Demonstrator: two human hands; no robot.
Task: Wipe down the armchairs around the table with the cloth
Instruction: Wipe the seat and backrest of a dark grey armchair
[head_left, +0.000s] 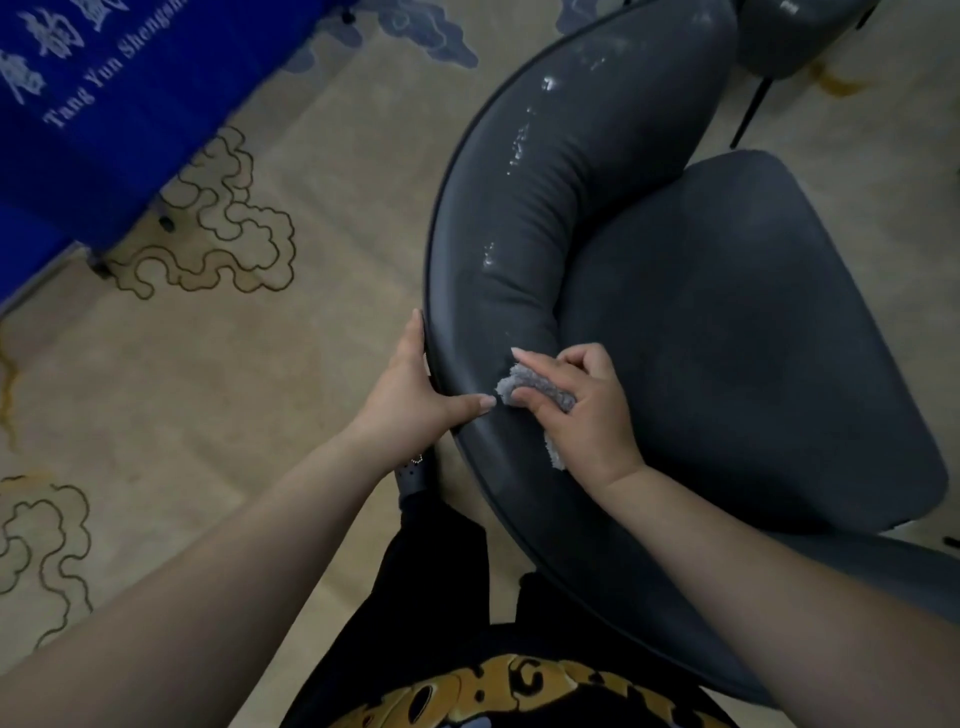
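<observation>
Seen from above: a dark grey, curved, padded leather-look armchair (597, 218) on a beige patterned carpet (311, 364), with a blue cloth-draped table (104, 130) at upper left and part of a second dark chair (789, 36) at the top edge. Left hand (415, 395) bracing the outer rim of the backrest, thumb laid flat across the padding, fingers wrapped behind and out of sight. Right hand (576, 410) bunching a small grey fluffy cloth (524, 389), fingers curled round it, pressed against the inner backrest just beside the left thumb. Whitish smears and flecks (519, 145) visible farther along the backrest, not yet wiped. Best approach, by judgement: steady rim grip, firm long strokes along the curve toward the marks, fresh cloth face turned out for stubborn spots, seat last.
</observation>
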